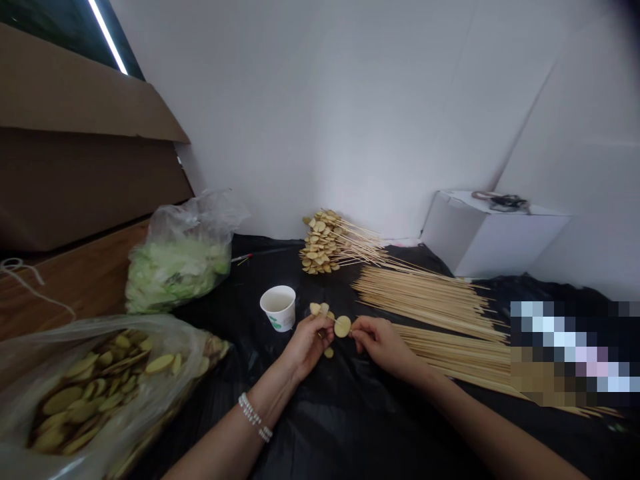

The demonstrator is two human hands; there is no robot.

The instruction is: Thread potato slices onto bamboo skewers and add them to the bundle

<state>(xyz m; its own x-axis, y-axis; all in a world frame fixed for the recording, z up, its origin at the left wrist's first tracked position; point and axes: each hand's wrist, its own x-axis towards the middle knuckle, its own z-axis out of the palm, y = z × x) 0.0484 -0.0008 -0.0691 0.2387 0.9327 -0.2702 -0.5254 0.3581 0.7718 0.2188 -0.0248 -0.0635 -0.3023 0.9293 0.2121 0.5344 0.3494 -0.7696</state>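
Observation:
Over the black sheet, my left hand (310,340) has its fingers closed on a thin skewer with pale round slices at its end. One slice (342,326) sits between my two hands, upright and facing me. My right hand (377,339) pinches at the right edge of that slice; whether its fingertips hold the slice or a stick is too small to tell. Another slice (329,353) shows just below my left fingers. A white paper cup (278,309) stands to the left of my left hand.
Skewered slices (320,243) lie piled near the wall. Bare sticks (430,297) lie in bundles at the right. At the left are an open bag of slices (85,393) and a bag of pale green pieces (175,267). A white box (495,233) stands behind right.

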